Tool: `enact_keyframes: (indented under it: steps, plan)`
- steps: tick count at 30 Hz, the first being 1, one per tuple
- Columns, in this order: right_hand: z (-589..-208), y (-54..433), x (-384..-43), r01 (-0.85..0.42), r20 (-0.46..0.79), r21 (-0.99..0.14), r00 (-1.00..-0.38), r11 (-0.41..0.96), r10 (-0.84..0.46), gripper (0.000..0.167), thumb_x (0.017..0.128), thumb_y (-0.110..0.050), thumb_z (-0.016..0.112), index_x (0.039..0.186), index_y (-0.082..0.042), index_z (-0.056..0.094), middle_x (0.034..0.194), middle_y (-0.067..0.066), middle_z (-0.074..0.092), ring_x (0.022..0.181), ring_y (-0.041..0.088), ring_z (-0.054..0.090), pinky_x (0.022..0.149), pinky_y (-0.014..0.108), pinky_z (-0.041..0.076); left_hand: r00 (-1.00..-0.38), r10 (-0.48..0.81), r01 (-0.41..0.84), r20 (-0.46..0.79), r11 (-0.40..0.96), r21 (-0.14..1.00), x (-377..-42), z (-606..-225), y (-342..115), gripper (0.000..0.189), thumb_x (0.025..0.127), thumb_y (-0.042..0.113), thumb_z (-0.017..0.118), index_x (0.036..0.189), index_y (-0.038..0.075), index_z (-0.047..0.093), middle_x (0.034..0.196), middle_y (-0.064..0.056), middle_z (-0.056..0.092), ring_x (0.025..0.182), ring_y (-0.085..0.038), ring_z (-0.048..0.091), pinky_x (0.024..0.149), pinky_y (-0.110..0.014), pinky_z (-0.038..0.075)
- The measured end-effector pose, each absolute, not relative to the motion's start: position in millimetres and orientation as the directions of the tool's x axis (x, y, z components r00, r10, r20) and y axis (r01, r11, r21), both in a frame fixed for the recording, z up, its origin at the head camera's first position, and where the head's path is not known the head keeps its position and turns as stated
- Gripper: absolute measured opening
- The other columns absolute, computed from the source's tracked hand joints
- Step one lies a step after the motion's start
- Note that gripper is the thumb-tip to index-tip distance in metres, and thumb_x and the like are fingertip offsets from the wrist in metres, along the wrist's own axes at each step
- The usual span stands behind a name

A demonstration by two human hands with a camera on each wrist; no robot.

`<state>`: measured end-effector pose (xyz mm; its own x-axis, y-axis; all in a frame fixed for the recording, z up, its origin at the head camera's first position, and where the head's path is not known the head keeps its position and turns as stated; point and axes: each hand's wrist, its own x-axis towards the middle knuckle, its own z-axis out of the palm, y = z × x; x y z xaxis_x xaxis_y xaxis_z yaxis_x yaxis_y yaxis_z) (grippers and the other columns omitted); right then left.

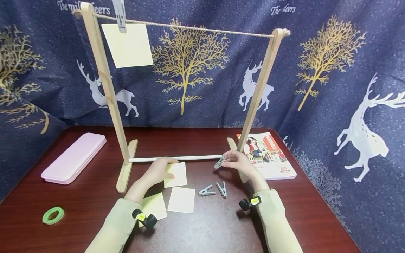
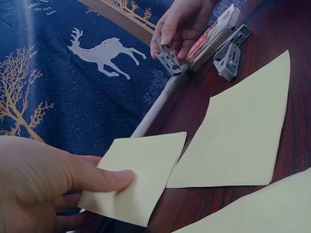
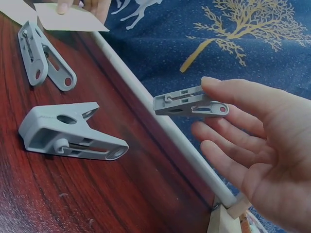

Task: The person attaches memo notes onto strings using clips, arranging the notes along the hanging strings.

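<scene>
My left hand (image 1: 158,171) pinches a pale yellow paper square (image 2: 141,174), thumb on its face and fingers behind. In the head view, another yellow sheet (image 1: 155,206) and a paler sheet (image 1: 181,200) lie on the table nearer me. My right hand (image 1: 239,163) holds a grey clothespin (image 3: 184,103) by its handle end between thumb and fingers, close by the rack's right post. Two more grey clothespins, one on the left (image 1: 207,191) and one on the right (image 1: 222,189), lie on the table between the hands.
A wooden rack with a rope (image 1: 202,28) and a white lower bar (image 1: 196,158) stands ahead. From the rope's left end hangs a yellow sheet (image 1: 129,49) under a clothespin (image 1: 120,15). A pink case (image 1: 74,158) and green ring (image 1: 53,215) lie left, a book (image 1: 269,154) right.
</scene>
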<state>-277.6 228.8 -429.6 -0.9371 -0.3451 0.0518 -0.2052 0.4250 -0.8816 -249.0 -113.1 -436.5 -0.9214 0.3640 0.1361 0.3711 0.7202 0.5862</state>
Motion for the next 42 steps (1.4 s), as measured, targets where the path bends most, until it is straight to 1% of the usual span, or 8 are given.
enact_keyframes:
  steps: [5, 8, 15, 24, 29, 34, 38, 42]
  plan:
    - [-429.8, 228.8, -278.2, -0.209, 0.066, -0.9, -0.933, 0.382, -0.354, 0.035, 0.088, -0.004, 0.069, 0.118, 0.009, 0.058, 0.111, 0.027, 0.065, 0.101, 0.022, 0.065, 0.087, 0.025, 0.051, -0.926, 0.34, 0.364, 0.163, 0.698, 0.616, -248.8, -433.5, -114.0, 0.037, 0.081, 0.003, 0.074, 0.118, 0.0, 0.067, 0.116, -0.017, 0.069, 0.111, -0.036, 0.063, 0.096, -0.049, 0.048]
    - [-429.9, 229.1, -278.4, -0.209, 0.068, -0.905, -0.931, 0.37, -0.359, 0.035, 0.088, -0.002, 0.067, 0.119, 0.01, 0.057, 0.113, 0.028, 0.064, 0.105, 0.026, 0.065, 0.088, 0.027, 0.051, -0.93, 0.327, 0.357, 0.17, 0.689, 0.631, -248.8, -431.8, -114.7, 0.032, 0.084, 0.004, 0.072, 0.116, 0.001, 0.068, 0.114, -0.017, 0.07, 0.107, -0.034, 0.064, 0.093, -0.049, 0.049]
    - [-430.4, 229.3, -277.3, -0.182, 0.044, -0.91, -0.936, 0.372, -0.35, 0.038, 0.088, -0.005, 0.069, 0.12, 0.009, 0.056, 0.115, 0.025, 0.064, 0.103, 0.022, 0.064, 0.087, 0.024, 0.051, -0.926, 0.345, 0.361, 0.156, 0.679, 0.64, -248.8, -429.7, -115.3, 0.025, 0.084, 0.005, 0.072, 0.109, 0.003, 0.071, 0.1, -0.013, 0.073, 0.095, -0.03, 0.067, 0.085, -0.046, 0.051]
    - [-433.3, 228.2, -277.0, -0.171, 0.043, -0.929, -0.93, 0.327, -0.365, 0.041, 0.088, -0.003, 0.067, 0.123, 0.013, 0.053, 0.118, 0.03, 0.06, 0.106, 0.028, 0.063, 0.085, 0.021, 0.051, -0.927, 0.349, 0.351, 0.137, 0.678, 0.646, -248.3, -425.0, -121.9, 0.027, 0.084, 0.006, 0.073, 0.111, 0.002, 0.071, 0.1, -0.013, 0.073, 0.096, -0.031, 0.067, 0.086, -0.047, 0.052]
    - [-433.7, 227.7, -275.7, -0.172, 0.046, -0.932, -0.929, 0.32, -0.366, 0.04, 0.087, -0.003, 0.067, 0.121, 0.012, 0.054, 0.116, 0.028, 0.061, 0.101, 0.019, 0.063, 0.085, 0.022, 0.052, -0.927, 0.349, 0.349, 0.139, 0.664, 0.661, -249.6, -421.8, -128.1, 0.026, 0.084, 0.006, 0.074, 0.109, 0.002, 0.072, 0.094, -0.011, 0.074, 0.09, -0.027, 0.067, 0.082, -0.043, 0.052]
    - [-435.5, 226.0, -276.8, -0.185, 0.057, -0.927, -0.929, 0.326, -0.365, 0.039, 0.087, -0.003, 0.068, 0.12, 0.011, 0.055, 0.111, 0.021, 0.065, 0.096, 0.011, 0.063, 0.085, 0.022, 0.052, -0.925, 0.35, 0.35, 0.144, 0.643, 0.681, -248.1, -415.1, -136.1, 0.024, 0.085, 0.006, 0.072, 0.108, 0.001, 0.073, 0.092, -0.01, 0.074, 0.085, -0.022, 0.067, 0.076, -0.036, 0.052]
    - [-434.3, 223.7, -276.2, -0.202, 0.066, -0.918, -0.926, 0.342, -0.372, 0.038, 0.086, -0.005, 0.069, 0.119, 0.009, 0.057, 0.111, 0.021, 0.066, 0.098, 0.015, 0.065, 0.086, 0.025, 0.052, -0.927, 0.339, 0.352, 0.163, 0.632, 0.69, -246.8, -411.4, -142.6, 0.024, 0.085, 0.007, 0.072, 0.108, 0.002, 0.073, 0.094, -0.011, 0.074, 0.085, -0.023, 0.069, 0.075, -0.034, 0.053]
    - [-431.5, 222.2, -274.7, -0.219, 0.079, -0.911, -0.924, 0.35, -0.374, 0.037, 0.087, -0.006, 0.069, 0.119, 0.007, 0.058, 0.113, 0.026, 0.064, 0.104, 0.025, 0.065, 0.087, 0.026, 0.052, -0.932, 0.321, 0.341, 0.166, 0.629, 0.698, -246.1, -410.4, -146.8, 0.023, 0.085, 0.008, 0.071, 0.107, 0.002, 0.073, 0.094, -0.011, 0.074, 0.083, -0.022, 0.069, 0.074, -0.034, 0.052]
